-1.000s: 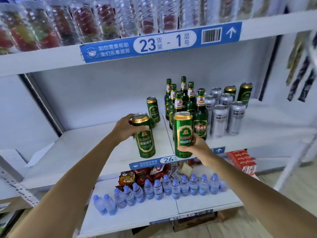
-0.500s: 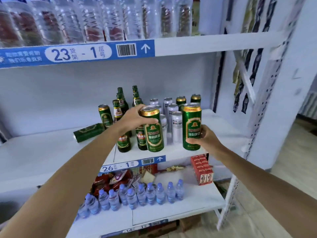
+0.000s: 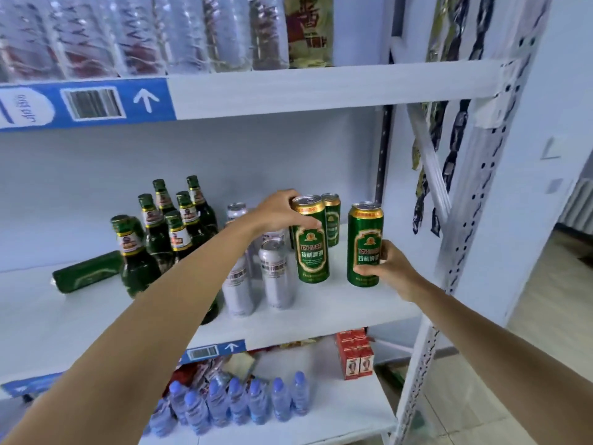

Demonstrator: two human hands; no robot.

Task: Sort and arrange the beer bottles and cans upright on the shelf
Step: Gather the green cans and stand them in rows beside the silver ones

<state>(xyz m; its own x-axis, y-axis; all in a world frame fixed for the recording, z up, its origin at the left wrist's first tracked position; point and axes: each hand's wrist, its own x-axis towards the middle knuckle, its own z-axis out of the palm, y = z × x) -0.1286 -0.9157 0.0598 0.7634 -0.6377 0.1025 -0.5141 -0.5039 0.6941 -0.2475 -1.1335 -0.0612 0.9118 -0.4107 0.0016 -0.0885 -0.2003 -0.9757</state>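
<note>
My left hand (image 3: 282, 211) grips the top of an upright green beer can (image 3: 312, 248) over the right part of the middle shelf (image 3: 337, 305). My right hand (image 3: 383, 264) holds a second green can (image 3: 365, 248) upright, just to the right of the first. Another green can (image 3: 332, 220) stands behind them. Silver cans (image 3: 276, 277) stand to the left, partly hidden by my left arm. Several green beer bottles (image 3: 179, 226) stand further left. One green can (image 3: 86, 276) lies on its side at the left.
The white rack upright (image 3: 449, 252) rises close to the right of my right hand. Clear bottles (image 3: 144, 33) fill the upper shelf. Below are small water bottles (image 3: 240, 399), snack packs and red cartons (image 3: 356, 354).
Both hands carried their green cans rightward and deeper onto the shelf, beside the silver cans. The view swung right and closer.
</note>
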